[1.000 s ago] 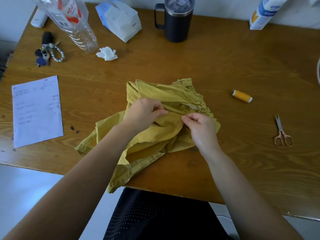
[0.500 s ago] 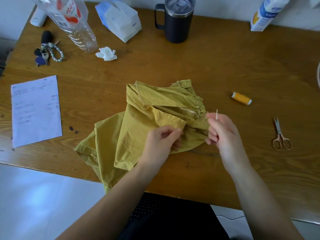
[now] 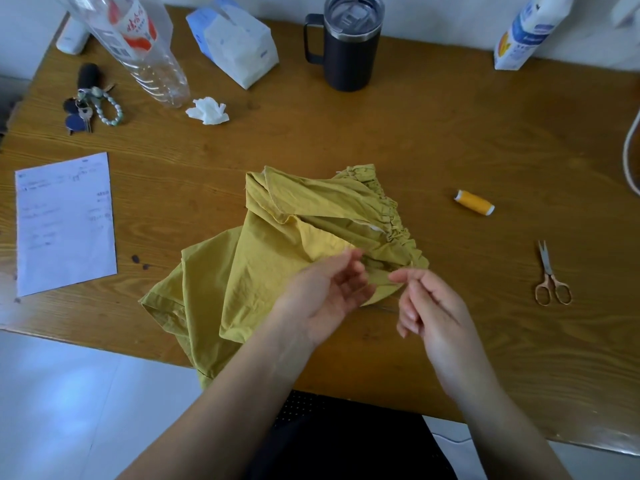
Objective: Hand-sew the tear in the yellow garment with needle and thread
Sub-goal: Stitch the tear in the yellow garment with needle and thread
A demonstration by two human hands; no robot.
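Observation:
The yellow garment (image 3: 277,265) lies crumpled on the wooden table (image 3: 450,133), one corner hanging over the near edge. My left hand (image 3: 325,292) is palm-up at its right side, fingers loosely bent against a fold and gripping nothing. My right hand (image 3: 429,306) is just right of it, with thumb and forefinger pinched together at the garment's lower right edge. The needle is too thin to make out there. An orange thread spool (image 3: 474,202) lies to the right of the garment, and small scissors (image 3: 550,278) lie farther right.
Along the table's back stand a black mug (image 3: 349,46), a tissue pack (image 3: 239,43), a clear plastic bottle (image 3: 138,46) and a white bottle (image 3: 523,32). A crumpled tissue (image 3: 207,110), keys (image 3: 90,105) and a paper sheet (image 3: 65,223) lie on the left.
My right hand, which held the needle upright, came down and left to the garment's edge. My left hand let go of the fold and turned palm-up.

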